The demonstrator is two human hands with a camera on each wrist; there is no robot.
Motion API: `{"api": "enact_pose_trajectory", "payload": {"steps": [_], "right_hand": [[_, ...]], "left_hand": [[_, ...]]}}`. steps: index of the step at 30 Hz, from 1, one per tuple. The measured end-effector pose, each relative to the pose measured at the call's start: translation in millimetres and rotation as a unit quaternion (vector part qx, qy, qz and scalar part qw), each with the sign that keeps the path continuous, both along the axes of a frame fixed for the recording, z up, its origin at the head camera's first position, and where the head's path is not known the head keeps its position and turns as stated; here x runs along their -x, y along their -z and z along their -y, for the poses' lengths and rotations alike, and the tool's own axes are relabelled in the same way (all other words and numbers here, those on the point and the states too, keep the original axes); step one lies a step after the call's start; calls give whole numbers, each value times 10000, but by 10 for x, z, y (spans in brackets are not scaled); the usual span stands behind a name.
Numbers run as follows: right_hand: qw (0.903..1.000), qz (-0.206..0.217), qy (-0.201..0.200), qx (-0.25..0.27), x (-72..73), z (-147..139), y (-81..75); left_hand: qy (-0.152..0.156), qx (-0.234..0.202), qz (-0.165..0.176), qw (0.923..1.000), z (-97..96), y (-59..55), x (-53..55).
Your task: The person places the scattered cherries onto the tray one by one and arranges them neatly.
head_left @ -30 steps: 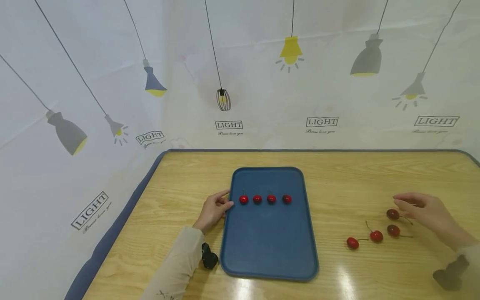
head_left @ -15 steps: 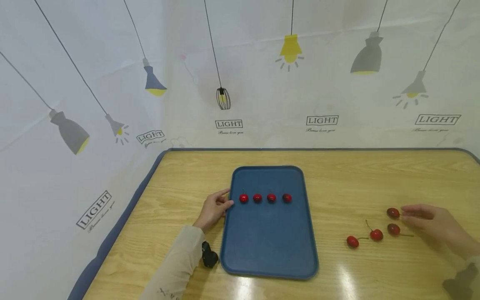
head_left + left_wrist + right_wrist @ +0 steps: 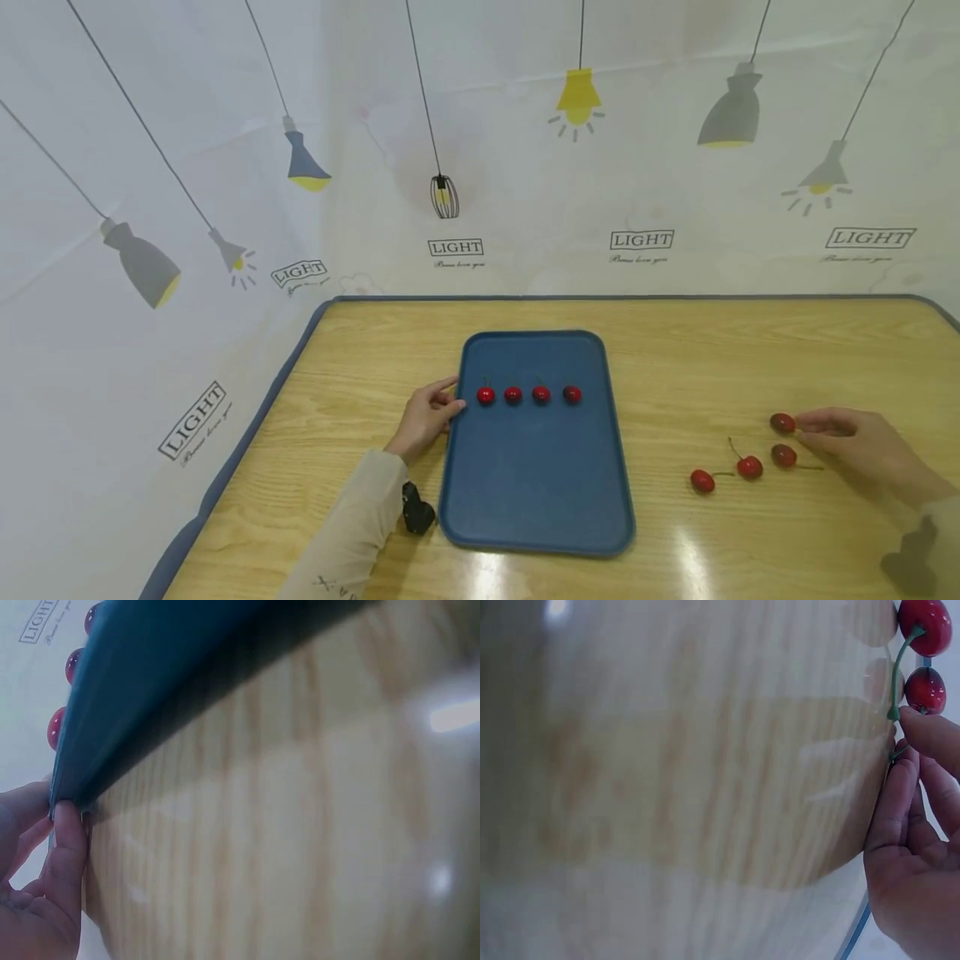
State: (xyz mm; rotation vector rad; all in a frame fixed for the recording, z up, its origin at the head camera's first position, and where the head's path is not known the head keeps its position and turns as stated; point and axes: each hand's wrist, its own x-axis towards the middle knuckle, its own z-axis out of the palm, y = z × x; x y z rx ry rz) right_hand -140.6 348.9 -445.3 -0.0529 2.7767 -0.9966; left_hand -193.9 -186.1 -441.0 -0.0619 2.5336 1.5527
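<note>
The right hand (image 3: 862, 437) has a dark red cherry (image 3: 783, 423) pinched by its stem, right side of the frame, below centre! Three loose cherries (image 3: 750, 467) lie close by, lower right, on the wooden table (image 3: 360, 350). Lower centre, the blue tray (image 3: 536, 483) carries a row of four cherries (image 3: 513, 395), and the left hand (image 3: 426, 418) grips its left rim.

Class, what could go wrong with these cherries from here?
The thin green stem that the right hand seems to pinch might slip or snap, dropping its glossy dark-red cherry. The right hand may nudge the second dark-red cherry close by. The left hand grips the blue rectangular tray; tipping it might roll its four round red cherries.
</note>
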Motion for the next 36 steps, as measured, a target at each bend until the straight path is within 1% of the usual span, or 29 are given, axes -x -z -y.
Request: {"api": "enact_pose_trajectory", "payload": {"steps": [4,10,15,19,29,33,36], "right_hand": [[10000,77,49,-34,13,9,-11],[9999,119,80,-68,7,11,-13],[10000,3,9,-41,2,1,-3],[9999,-84,-21,-114,18,4,-3],[9992,-118,-68,-376,69,29,-28],[9991,-121,-78,-387,74,25,-19],[9996,-59,-29,-286,73,13,-12]], "left_hand": [[13,-27,-25,10000,2,-7,-6],[110,-62,-141,9998,4,20,-10],[127,-69,-172,9997,5,27,-9],[134,-59,-203,9997,9,21,-10],[68,-90,-135,9998,9,8,-21],[67,-85,-145,9998,0,0,-21],[84,-65,-156,9998,-3,-1,-18]]}}
